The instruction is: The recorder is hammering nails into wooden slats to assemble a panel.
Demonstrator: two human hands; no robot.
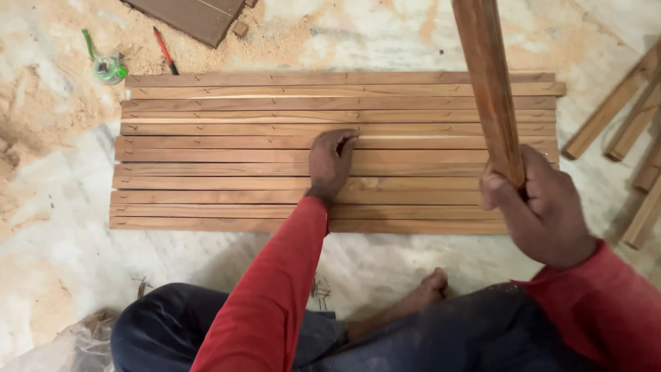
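A person in red sleeves and dark trousers sits on a pale stone floor, seen from above, bare foot tucked in front.

Before them lies a row of long wooden slats, packed side by side and touching, running left to right like a flat panel. The left hand rests flat on the middle of the row, fingers together and pointing away, palm down; it grips nothing and seems to press the slats to keep them from shifting.

The right hand is closed in a fist around the lower end of a single slat. This one stands nearly upright, leaning slightly left, its top running out of view. It is lifted clear above the right part of the row, likely so that it can be carried without disturbing those already laid.

Sawdust covers the floor to the left and beyond the row. On it sit a small green and clear item, too small to identify, and a red pencil. A dark board lies at the top edge. More loose strips lie angled at the right, apart from the row.

The upright slat hides part of the row's far right end.
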